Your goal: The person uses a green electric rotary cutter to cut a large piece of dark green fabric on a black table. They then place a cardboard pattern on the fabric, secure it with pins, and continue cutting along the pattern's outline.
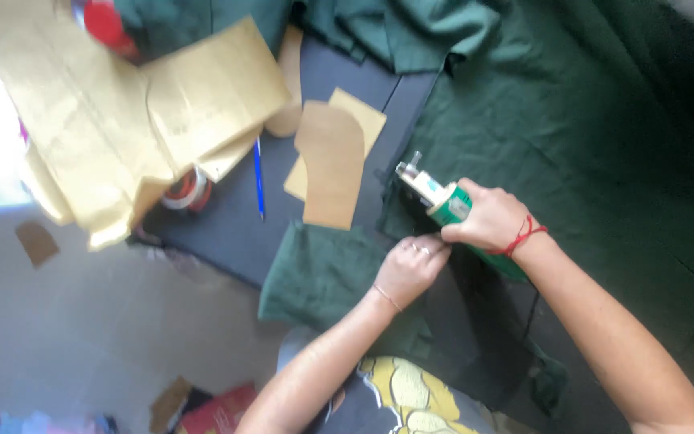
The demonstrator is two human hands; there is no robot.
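My right hand [487,219] grips a green and white electric cutting tool [437,198] whose metal head points up and left over the dark table [226,229]. A red thread circles that wrist. My left hand [411,269], wearing a ring and a thin bracelet, rests with curled fingers on dark green fabric [323,273] just below and left of the tool, touching my right hand. More green fabric [572,120] spreads over the right side of the table.
Brown paper pattern pieces [331,161] lie in the table's middle, with larger tan sheets [122,112] at the upper left. A blue pen [259,178] and a tape roll [186,191] sit beside them. Cardboard scraps [202,406] lie on the pale floor.
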